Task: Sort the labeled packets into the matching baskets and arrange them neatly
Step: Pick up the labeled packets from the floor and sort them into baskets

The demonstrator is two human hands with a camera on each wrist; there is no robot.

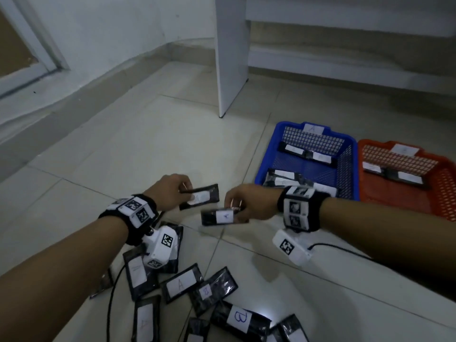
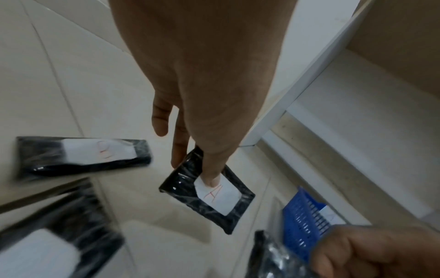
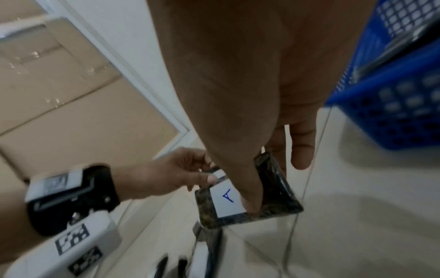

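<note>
Left hand point(image 1: 172, 191) pinches a red-A packet point(image 1: 201, 199); right hand point(image 1: 249, 202) pinches a blue-A packet point(image 1: 218, 216), both held left of the blue basket point(image 1: 269, 154).

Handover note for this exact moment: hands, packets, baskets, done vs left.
Left hand: pinches a packet with a red A label, held above the floor.
Right hand: pinches a packet with a blue A label, also in the air.
Blue basket, tagged A, already holds several packets, some along its far wall and some at its near end. Orange basket holds a couple by its far wall; its tag is unreadable.
Left: both held packets belong in the blue basket. A loose pile on the floor, A and B labels mixed, is still unsorted. Neatness inside the baskets is hard to judge.
</note>
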